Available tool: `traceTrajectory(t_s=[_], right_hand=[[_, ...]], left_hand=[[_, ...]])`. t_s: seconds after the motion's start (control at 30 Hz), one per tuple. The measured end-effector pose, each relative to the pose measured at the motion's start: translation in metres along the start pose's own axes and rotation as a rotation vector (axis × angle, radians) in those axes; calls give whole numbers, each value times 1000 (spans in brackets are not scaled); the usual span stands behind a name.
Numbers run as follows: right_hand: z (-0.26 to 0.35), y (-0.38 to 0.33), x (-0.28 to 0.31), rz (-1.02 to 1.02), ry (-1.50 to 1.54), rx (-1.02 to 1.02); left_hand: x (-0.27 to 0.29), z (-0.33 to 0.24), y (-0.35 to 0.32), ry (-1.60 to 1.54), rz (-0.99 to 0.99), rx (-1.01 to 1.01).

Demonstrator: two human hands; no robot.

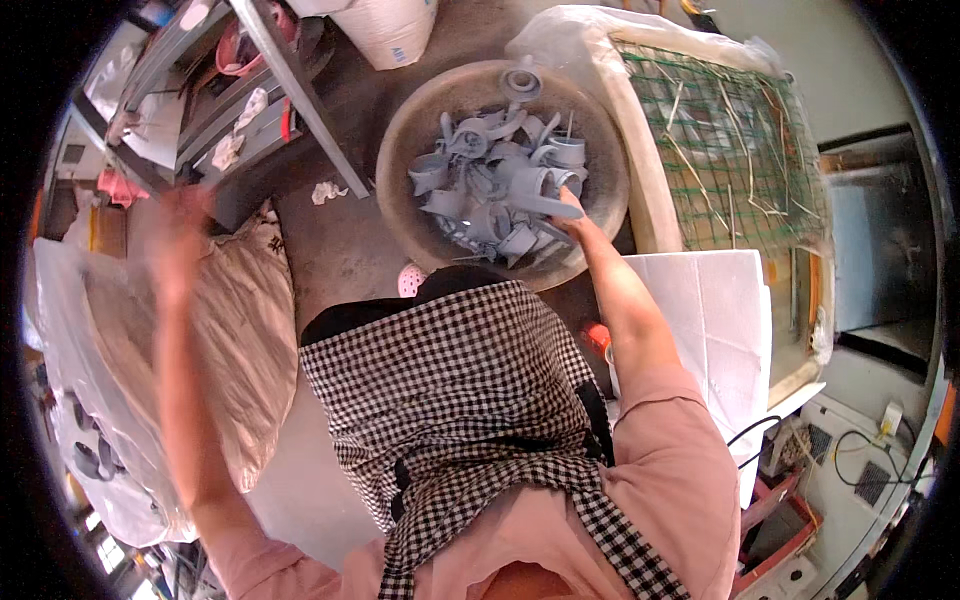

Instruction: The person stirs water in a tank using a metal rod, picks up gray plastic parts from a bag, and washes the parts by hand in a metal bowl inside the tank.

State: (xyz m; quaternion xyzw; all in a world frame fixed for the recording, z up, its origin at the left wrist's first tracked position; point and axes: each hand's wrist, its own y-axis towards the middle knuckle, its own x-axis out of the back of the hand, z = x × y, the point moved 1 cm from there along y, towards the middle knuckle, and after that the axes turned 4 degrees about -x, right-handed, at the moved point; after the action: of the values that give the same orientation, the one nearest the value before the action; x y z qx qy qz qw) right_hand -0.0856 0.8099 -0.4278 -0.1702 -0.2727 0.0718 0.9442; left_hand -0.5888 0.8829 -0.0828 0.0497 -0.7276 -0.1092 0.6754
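My right hand [572, 222] is closed on a grey plastic part [530, 184] with a round, hollow body and a flat tongue. It holds the part over a wide round basin [398, 130], in which many similar grey plastic parts [470, 137] lie in a loose heap. Most of my right fingers are hidden behind the part. My left hand [183, 215] is off to the left, beside a metal frame and above a large sack; motion smears its fingers, so its grip does not show.
A large beige sack [245, 330] and a clear plastic bag [110, 370] stand at the left. The metal frame [300, 95] rises between the left side and the basin. On the right are a green-mesh frame [720, 130] and white foam sheets [700, 300]. A white sack [390, 30] stands behind.
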Motion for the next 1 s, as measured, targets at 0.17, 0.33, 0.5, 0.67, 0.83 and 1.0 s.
traceTrajectory(t_s=[0.17, 0.33, 0.5, 0.67, 0.83, 1.0], right_hand=[[10, -15, -7, -256, 687, 204], [86, -19, -35, -369, 783, 225], [69, 3, -10, -479, 882, 85], [82, -2, 26, -422, 1151, 21], [120, -15, 34, -236, 1769, 219], [169, -19, 15, 46, 1906, 398]], left_hand=[[-128, -265, -51, -952, 1199, 377], [-179, -293, -62, -1577, 1227, 552], [-189, -283, -50, -1651, 1164, 583], [-143, -255, 0, -2024, 621, 739], [-148, -215, 17, -2138, 561, 728], [-159, -261, -9, -1884, 561, 233]])
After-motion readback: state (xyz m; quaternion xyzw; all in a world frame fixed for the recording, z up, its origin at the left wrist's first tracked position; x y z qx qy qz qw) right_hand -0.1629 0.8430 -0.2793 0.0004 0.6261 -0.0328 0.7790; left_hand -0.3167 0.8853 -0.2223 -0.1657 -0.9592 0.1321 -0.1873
